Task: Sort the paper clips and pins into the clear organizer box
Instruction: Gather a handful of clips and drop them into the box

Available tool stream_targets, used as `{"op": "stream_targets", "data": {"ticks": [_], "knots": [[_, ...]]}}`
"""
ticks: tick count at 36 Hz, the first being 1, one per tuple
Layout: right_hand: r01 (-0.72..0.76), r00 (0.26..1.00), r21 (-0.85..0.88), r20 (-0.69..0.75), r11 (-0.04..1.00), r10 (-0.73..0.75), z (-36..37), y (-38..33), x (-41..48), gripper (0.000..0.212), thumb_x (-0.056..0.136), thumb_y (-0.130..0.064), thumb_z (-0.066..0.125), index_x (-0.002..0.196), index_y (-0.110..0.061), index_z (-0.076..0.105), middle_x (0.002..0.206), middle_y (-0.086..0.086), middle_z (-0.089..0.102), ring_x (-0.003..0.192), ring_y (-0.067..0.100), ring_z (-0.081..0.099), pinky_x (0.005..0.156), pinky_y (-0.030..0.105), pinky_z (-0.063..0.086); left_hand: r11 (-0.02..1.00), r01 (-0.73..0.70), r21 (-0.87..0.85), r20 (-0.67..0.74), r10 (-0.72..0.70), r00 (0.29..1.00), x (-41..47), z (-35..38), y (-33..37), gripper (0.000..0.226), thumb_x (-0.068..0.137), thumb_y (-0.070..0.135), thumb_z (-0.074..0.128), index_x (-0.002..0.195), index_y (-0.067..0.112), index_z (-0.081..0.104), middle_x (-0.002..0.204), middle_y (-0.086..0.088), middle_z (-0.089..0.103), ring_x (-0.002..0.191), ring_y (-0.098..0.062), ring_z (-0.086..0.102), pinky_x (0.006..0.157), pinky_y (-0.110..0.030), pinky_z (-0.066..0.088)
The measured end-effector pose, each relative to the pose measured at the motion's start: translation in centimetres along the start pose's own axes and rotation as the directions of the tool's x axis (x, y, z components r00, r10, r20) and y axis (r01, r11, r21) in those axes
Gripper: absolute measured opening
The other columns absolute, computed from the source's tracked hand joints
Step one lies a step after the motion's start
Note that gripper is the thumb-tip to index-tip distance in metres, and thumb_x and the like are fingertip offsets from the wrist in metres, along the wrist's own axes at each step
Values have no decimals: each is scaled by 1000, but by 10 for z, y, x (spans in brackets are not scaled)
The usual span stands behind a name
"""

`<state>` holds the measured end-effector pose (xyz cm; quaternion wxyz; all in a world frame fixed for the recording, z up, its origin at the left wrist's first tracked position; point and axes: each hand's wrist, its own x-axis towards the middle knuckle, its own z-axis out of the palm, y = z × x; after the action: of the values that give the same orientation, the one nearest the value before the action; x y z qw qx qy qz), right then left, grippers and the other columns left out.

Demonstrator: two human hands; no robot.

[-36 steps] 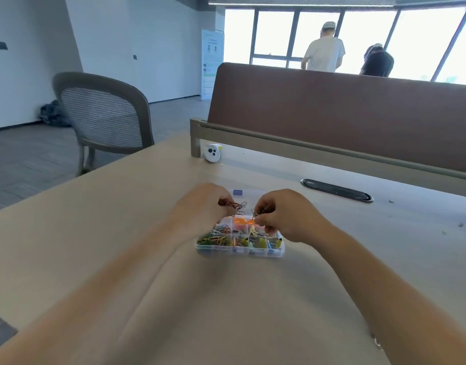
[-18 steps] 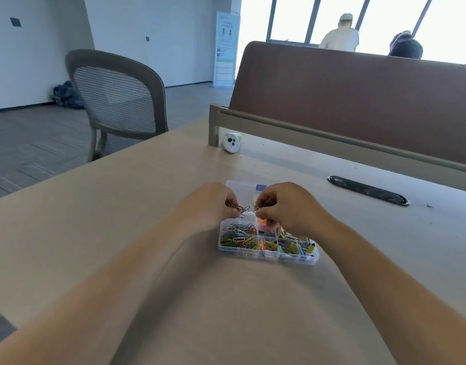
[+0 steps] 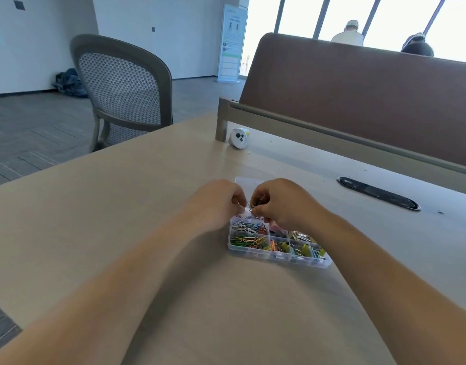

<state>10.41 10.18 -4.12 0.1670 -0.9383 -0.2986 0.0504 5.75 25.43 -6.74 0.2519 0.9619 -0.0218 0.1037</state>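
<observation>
My left hand [image 3: 218, 202] and right hand [image 3: 282, 204], fingers curled, pinch one small tangle of paper clips [image 3: 251, 206] between them, both equally close, directly above the far-left compartment of the clear organizer box [image 3: 280, 256], long axis left-right.
</observation>
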Motion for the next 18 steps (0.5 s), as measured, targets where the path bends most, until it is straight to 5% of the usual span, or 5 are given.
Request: {"op": "stream_targets", "data": {"ticks": [6,10,18], "knots": [[4,1000,-57,0,998,-4,8,-5,5,6,88,-25,70,93,-21,70,75,-10,61,70,11,62,70,27,52,1000,-6,-19,-64,5,998,-2,0,-4,12,92,20,59,96,20,70,93,4,63,85,-13,55,70,-23,37],[18,1000,-93,5,996,-17,8,-10,6,9,89,-24,69,95,-18,69,87,-2,66,75,13,60,64,23,41,1000,-4,-6,-49,3,999,-2,2,-4,19,94,18,54,101,20,71,98,3,66,87,-13,57,71,-23,38],[28,999,-152,23,988,-24,8,-14,7,21,91,-25,67,109,-16,67,105,3,67,89,18,60,78,25,44,999,51,-10,-47,-51,998,-3,3,-7,32,88,8,46,105,21,71,109,3,68,100,-13,58,85,-24,42]]}}
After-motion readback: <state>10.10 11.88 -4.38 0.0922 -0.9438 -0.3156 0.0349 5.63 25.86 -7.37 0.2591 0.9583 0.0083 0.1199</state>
